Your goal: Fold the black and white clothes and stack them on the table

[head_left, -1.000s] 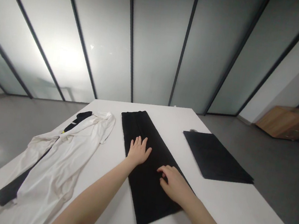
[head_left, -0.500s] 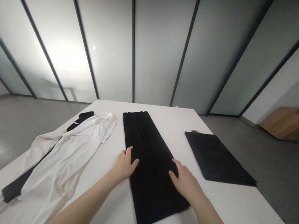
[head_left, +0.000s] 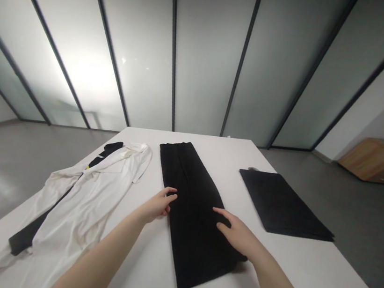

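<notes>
Black trousers [head_left: 196, 215], apparently folded lengthwise into long flat strip, mid-worktop [head_left: 287, 279], between white garment [head_left: 101, 188] and dark folded cloth [head_left: 283, 205]. Matte, mostly smooth; faint crease at far end, near edge straight, near right corner slightly lifted. Likely light, soft, limp, not fragile; layers may slide apart. Best hold: both long edges, all layers together. Left hand [head_left: 159, 205] loosely curled at left edge, right hand [head_left: 235, 230] over right side, thumb and forefinger parted; neither visibly pinching cloth.
</notes>
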A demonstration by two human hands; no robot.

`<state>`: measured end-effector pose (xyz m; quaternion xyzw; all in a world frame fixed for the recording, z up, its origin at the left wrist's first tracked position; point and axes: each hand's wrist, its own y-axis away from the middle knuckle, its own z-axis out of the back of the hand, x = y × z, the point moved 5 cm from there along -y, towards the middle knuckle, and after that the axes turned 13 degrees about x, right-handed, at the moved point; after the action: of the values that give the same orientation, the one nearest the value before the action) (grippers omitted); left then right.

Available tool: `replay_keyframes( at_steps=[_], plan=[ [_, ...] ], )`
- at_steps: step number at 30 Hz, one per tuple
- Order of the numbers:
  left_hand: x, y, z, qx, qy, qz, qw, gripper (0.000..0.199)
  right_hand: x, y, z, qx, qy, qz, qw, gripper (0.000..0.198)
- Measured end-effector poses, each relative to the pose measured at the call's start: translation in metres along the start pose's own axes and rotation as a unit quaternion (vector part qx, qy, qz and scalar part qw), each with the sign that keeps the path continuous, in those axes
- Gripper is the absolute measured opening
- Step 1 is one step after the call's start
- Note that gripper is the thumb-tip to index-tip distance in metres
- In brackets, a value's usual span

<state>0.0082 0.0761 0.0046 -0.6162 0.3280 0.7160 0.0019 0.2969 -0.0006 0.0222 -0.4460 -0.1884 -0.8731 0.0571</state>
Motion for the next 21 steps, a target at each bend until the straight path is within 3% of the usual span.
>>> replay_keyframes(
  at_steps=[5,11,18,21],
  plan=[
    [-0.018,-0.040,0.028,-0.062,-0.036,-0.046,0.996,0.033,0.005,0.001,0.004,-0.031,-0.056,-0.009,0.998,0.058],
    [-0.034,-0.088,0.056,-0.120,-0.065,-0.056,0.989,0.039,0.007,0.002,-0.007,-0.016,-0.201,-0.033,0.979,0.063],
    [-0.058,-0.112,0.087,-0.210,-0.165,-0.084,0.960,0.060,0.015,-0.003,-0.073,0.091,-0.405,-0.037,0.909,0.067],
    [-0.069,-0.111,0.099,-0.231,-0.214,-0.094,0.944,0.061,0.021,-0.001,-0.103,0.165,-0.404,-0.050,0.898,0.064]
  ],
)
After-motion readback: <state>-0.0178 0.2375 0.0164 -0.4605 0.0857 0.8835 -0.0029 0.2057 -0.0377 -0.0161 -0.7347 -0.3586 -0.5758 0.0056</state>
